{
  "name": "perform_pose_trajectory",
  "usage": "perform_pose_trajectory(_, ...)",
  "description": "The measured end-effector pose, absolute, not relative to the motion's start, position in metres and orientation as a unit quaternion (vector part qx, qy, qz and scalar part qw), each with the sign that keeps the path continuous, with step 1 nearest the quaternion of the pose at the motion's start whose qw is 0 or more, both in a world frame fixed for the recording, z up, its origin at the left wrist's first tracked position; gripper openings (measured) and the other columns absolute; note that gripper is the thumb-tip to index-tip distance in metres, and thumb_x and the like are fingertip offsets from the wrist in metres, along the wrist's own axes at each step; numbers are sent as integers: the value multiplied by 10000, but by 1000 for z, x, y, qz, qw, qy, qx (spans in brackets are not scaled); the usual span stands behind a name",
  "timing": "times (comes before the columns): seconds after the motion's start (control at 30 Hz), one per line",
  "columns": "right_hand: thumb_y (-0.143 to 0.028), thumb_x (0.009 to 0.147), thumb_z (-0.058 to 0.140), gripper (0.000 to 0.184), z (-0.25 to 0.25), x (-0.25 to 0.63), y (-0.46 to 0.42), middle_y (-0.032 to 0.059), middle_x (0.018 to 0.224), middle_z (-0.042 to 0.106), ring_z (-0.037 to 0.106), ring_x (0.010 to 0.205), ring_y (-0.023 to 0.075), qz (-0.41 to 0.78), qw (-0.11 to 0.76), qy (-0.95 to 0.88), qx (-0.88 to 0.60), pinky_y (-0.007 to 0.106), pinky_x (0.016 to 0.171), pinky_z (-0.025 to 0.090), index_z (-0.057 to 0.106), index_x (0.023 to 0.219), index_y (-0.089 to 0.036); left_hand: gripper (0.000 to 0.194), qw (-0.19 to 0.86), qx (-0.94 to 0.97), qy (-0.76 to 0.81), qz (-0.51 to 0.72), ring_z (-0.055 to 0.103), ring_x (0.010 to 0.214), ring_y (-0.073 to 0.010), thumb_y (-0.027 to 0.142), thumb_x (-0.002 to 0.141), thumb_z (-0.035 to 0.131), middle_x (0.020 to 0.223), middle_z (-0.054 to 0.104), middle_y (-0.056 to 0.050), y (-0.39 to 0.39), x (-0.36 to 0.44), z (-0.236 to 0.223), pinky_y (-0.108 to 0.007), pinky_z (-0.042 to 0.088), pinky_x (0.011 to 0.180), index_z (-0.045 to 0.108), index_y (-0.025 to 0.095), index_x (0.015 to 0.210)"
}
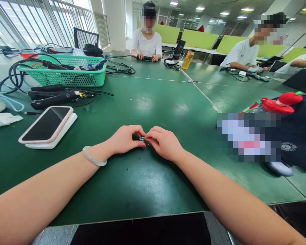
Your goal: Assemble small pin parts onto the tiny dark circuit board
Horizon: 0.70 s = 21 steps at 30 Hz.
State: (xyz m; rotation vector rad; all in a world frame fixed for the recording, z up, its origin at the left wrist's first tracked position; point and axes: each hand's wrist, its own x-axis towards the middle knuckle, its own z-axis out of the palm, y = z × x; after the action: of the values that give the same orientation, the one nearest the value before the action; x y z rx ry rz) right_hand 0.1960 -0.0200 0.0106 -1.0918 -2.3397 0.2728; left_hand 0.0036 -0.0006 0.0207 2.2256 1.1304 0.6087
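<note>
Over the green tabletop, my left hand is closed in a pinch, thumb below and fingers above. Between its fingertips shows a small blue-and-white patterned piece, too small to name. My right hand meets it from the right, thumb and fingers pressed together at the edge of that piece. What sits inside the right fingertips is mostly hidden; a tiny shiny bit shows under them. A pale bangle circles my left wrist.
A phone rests on a white box at left, near black cabled devices and a green basket of cables. At right lie a dark bag and a grey mouse. Across the table, people sit working beside an orange bottle.
</note>
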Motion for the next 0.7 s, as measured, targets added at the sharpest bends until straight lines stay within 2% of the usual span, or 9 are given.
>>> perform_pose_trajectory(0.13, -218, 887, 469, 193, 10, 196, -19, 19, 908, 618, 565, 785, 110, 92, 269, -854, -435, 231, 709, 424, 660, 911, -214, 210, 245, 809, 471, 252, 618, 815, -166, 328, 691, 672, 873, 677, 13, 3, 2, 18, -302, 465, 760, 612, 221, 861)
perform_pose_trajectory(0.4, -238, 894, 452, 333, 5, 190, -13, 42, 1092, 561, 560, 878, 145, 52, 149, -865, -476, 268, 767, 435, 586, 1195, -294, 228, 212, 744, 565, 286, 621, 823, -176, 344, 700, 657, 884, 684, -3, 14, -3, 10, -308, 471, 763, 620, 229, 893)
perform_pose_trajectory(0.53, -303, 892, 471, 288, 1, 187, -11, 41, 1040, 558, 560, 834, 137, 59, 154, -855, -492, 268, 751, 438, 637, 1127, -287, 219, 215, 748, 561, 282, 621, 822, -179, 334, 698, 651, 877, 685, -5, 13, -3, 11, -311, 469, 767, 619, 227, 887)
perform_pose_trajectory(0.7, -288, 825, 578, 172, -3, 187, -4, 20, 930, 579, 557, 782, 118, 133, 219, -816, -518, 260, 722, 438, 711, 928, -254, 235, 222, 760, 543, 278, 620, 837, -190, 373, 704, 642, 887, 685, -7, 11, -3, 13, -325, 471, 764, 614, 230, 888)
